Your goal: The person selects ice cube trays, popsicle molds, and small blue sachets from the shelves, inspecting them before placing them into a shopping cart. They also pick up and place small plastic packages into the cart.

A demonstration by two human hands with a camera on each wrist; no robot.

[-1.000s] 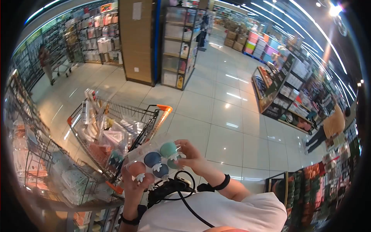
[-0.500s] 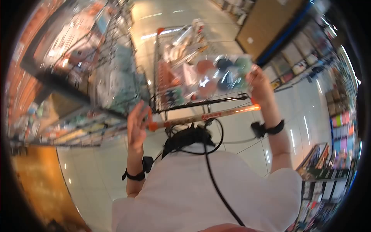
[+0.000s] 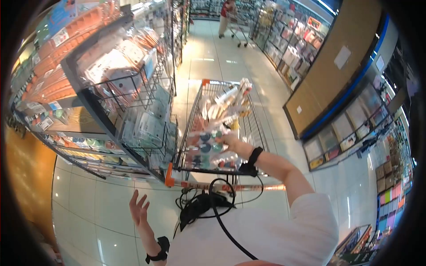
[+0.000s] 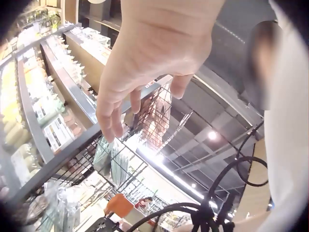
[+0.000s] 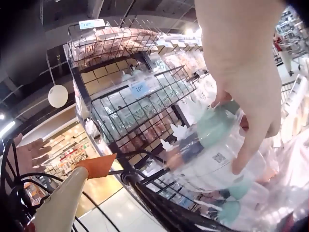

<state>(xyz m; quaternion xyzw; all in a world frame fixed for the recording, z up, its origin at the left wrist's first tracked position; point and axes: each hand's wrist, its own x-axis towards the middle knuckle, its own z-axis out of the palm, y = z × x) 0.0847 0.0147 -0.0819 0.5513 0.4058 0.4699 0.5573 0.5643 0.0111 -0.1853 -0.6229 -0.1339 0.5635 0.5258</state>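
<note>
My right hand pinches the edge of a clear plastic pack of round pink, blue and green pieces inside the near end of a shopping cart. In the right wrist view, my right hand has its thumb against a printed label, with the green piece close to the fingers. White leaf-shaped tips stick out of the pack. My left hand is held in the air left of the cart handle, fingers spread and holding nothing, as the left wrist view shows too.
Goods in clear wrap fill the cart. A shelf rack with wire baskets stands close along its left side. To the right rises a brown pillar. Farther down the aisle is a person with another cart.
The view has turned toward the rack and cart. Both hands held the pack at first; the left let go and moved away, while the right carried the pack down into the cart.
</note>
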